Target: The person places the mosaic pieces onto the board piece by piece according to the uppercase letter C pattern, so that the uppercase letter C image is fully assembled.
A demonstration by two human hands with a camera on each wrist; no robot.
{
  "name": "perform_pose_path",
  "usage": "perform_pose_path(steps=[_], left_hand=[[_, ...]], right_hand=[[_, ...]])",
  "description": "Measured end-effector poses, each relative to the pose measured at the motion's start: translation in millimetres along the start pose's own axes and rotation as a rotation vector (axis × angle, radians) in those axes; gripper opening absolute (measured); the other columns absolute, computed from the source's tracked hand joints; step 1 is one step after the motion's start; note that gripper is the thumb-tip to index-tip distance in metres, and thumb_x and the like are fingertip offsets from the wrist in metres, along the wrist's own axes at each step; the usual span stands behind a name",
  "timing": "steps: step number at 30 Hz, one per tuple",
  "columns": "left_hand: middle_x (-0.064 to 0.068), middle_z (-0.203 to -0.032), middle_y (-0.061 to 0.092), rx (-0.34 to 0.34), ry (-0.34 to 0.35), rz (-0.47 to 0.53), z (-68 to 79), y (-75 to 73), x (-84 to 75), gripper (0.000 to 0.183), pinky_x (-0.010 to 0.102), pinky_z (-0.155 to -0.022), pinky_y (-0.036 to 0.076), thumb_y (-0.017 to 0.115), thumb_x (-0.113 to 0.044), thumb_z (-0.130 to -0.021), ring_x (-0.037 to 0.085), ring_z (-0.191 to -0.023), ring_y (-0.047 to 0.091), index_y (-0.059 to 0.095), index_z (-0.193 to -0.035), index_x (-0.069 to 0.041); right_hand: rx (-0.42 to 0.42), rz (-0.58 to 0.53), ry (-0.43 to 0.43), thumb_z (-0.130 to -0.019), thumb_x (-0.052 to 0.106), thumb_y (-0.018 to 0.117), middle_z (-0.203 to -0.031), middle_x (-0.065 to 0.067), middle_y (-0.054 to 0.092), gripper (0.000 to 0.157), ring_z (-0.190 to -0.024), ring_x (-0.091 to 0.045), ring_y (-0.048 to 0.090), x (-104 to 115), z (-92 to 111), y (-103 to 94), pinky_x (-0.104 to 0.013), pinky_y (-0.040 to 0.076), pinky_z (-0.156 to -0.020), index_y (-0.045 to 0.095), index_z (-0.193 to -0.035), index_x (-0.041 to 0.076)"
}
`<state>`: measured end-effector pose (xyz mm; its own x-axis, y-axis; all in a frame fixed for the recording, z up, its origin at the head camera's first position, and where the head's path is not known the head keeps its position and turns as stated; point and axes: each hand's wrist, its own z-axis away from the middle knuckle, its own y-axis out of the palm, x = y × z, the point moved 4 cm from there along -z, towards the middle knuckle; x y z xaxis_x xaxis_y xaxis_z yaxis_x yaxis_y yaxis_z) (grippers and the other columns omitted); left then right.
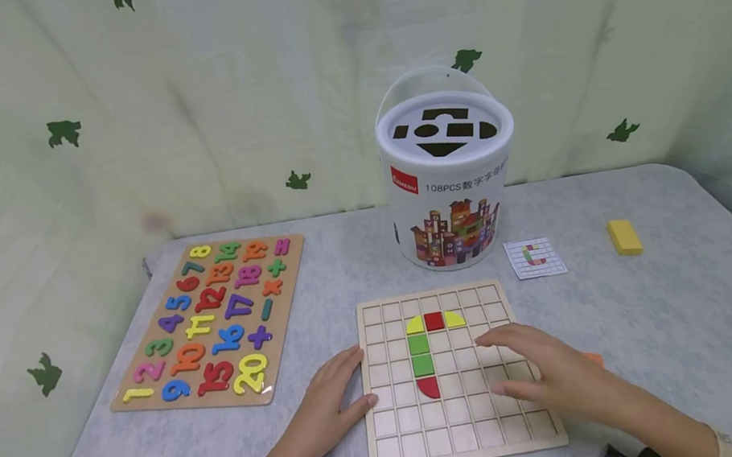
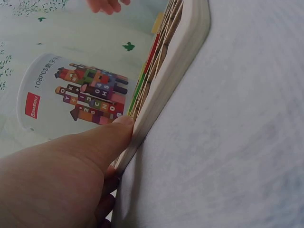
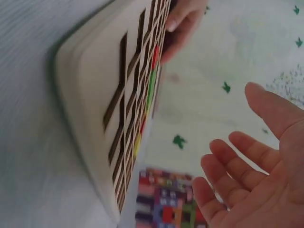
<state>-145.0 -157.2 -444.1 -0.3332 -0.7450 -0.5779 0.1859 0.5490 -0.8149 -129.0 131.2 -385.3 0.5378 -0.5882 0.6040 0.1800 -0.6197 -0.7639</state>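
A wooden grid board (image 1: pixel 482 428) lies flat on the table. In its cells sit a yellow quarter-round piece (image 1: pixel 415 325), a red square (image 1: pixel 434 321), another yellow quarter-round piece (image 1: pixel 454 318), two green squares (image 1: pixel 421 354) and a red quarter-round piece (image 1: pixel 428 388). My left hand (image 1: pixel 328 411) touches the board's left edge with thumb and fingertips, as the left wrist view confirms at the thumb (image 2: pixel 109 137). Over the board's right side hovers my right hand (image 1: pixel 561 374), fingers spread and holding nothing; the right wrist view shows its palm (image 3: pixel 285 185) bare.
Left of the board lies a number puzzle board (image 1: pixel 286 357) with colored numerals. A white lidded bucket (image 1: pixel 454 188) stands behind the grid, beside a small pattern card (image 1: pixel 556 264). Farther right is a yellow block (image 1: pixel 625 237). An orange piece (image 1: pixel 593 359) is partly hidden by my right hand.
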Motion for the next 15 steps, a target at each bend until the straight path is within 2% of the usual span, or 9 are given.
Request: perform_pose_path(steps=[3, 4, 6, 9, 12, 15], left_hand=[[0.006, -0.141, 0.033, 0.002, -0.007, -0.004, 0.6, -0.3, 0.1, 0.067, 0.045, -0.102, 0.024, 0.058, -0.041, -0.085, 0.025, -0.129, 0.027, 0.035, -0.139, -0.008], [0.006, -0.141, 0.033, 0.003, -0.009, -0.006, 0.7, -0.2, 0.2, 0.067, 0.045, -0.102, 0.024, 0.058, -0.041, -0.085, 0.025, -0.129, 0.027, 0.035, -0.139, -0.008], [0.005, -0.141, 0.033, 0.007, -0.015, -0.003, 0.7, -0.3, 0.2, 0.067, 0.045, -0.103, 0.024, 0.058, -0.041, -0.085, 0.025, -0.129, 0.026, 0.035, -0.139, -0.008], [0.005, -0.141, 0.033, 0.011, -0.019, -0.002, 0.6, -0.5, -0.3, 0.067, 0.044, -0.103, 0.023, 0.059, -0.040, -0.085, 0.024, -0.130, 0.026, 0.034, -0.139, -0.008], [0.005, -0.141, 0.033, 0.013, -0.019, -0.003, 0.3, -0.9, -0.8, 0.067, 0.044, -0.103, 0.023, 0.059, -0.039, -0.085, 0.024, -0.130, 0.026, 0.034, -0.139, -0.008], [0.005, -0.141, 0.033, 0.014, -0.021, -0.004, 0.3, -1.1, -1.0, 0.067, 0.044, -0.103, 0.023, 0.059, -0.039, -0.085, 0.024, -0.130, 0.026, 0.034, -0.139, -0.008]], right_hand=[[-0.073, 0.063, -0.010, -0.075, 0.026, 0.074, -0.122, 0.005, 0.051, 0.055, -0.113, -0.015, 0.046, -9, 12, -14.5, -0.036, 0.046, -0.085, 0.052, -0.123, 0.015], [-0.092, 0.071, -0.004, -0.074, 0.025, 0.074, -0.122, 0.004, 0.051, 0.055, -0.109, -0.015, 0.048, -12, 16, -18.7, -0.034, 0.049, -0.079, 0.052, -0.123, 0.014], [-0.122, 0.080, 0.020, -0.074, 0.025, 0.074, -0.122, 0.002, 0.051, 0.055, -0.109, -0.015, 0.047, -19, 24, -26.3, -0.035, 0.050, -0.076, 0.052, -0.124, 0.013], [-0.146, 0.064, 0.079, -0.074, 0.025, 0.073, -0.122, 0.002, 0.050, 0.055, -0.108, -0.013, 0.046, -33, 35, -34.4, -0.024, 0.049, -0.075, 0.051, -0.124, 0.013], [-0.140, 0.075, 0.141, -0.074, 0.028, 0.073, -0.120, 0.000, 0.052, 0.056, -0.110, -0.015, 0.045, -47, 45, -38.2, -0.013, 0.039, -0.085, 0.052, -0.123, 0.012], [-0.093, 0.066, 0.225, -0.073, 0.033, 0.073, -0.120, -0.003, 0.052, 0.059, -0.109, -0.021, 0.047, -62, 51, -38.1, -0.021, 0.039, -0.089, 0.051, -0.122, 0.009]])
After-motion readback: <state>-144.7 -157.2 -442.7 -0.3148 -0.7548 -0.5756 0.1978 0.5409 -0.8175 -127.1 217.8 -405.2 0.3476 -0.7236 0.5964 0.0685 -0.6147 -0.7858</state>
